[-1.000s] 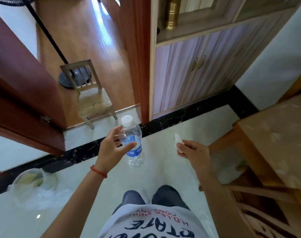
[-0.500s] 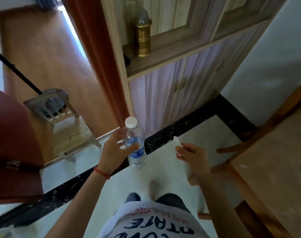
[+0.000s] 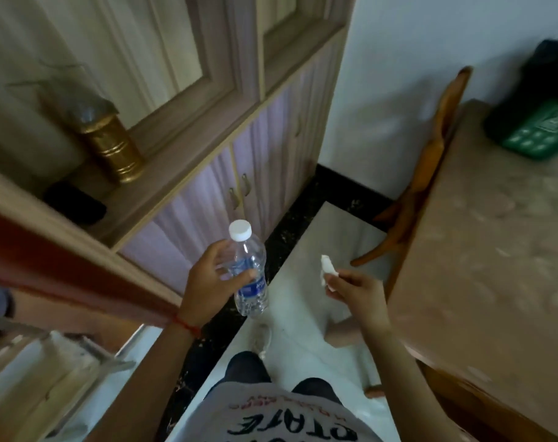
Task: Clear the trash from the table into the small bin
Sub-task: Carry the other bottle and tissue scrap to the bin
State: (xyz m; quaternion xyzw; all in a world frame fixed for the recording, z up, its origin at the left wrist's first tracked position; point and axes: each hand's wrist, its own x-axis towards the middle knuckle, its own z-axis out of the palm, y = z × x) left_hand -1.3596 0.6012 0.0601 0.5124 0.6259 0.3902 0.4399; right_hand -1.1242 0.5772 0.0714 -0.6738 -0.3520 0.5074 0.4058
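Left hand [image 3: 207, 290] wrapped round the middle of an upright, capped water bottle [image 3: 250, 271], clear, seemingly empty, so probably light, slick and crushable; best gripped at the labelled waist. Right hand [image 3: 359, 296] pinching a soft crumpled tissue [image 3: 328, 272], near the table [image 3: 481, 250] at right

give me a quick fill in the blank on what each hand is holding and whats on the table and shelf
1. The left hand holds a clear plastic bottle with a ____ cap.
2. The right hand pinches a crumpled white ____.
3. A ____ bin with a black liner stands on the table.
4. The canister on the cabinet shelf is ____ in colour.

Missing words: white; tissue; green; gold
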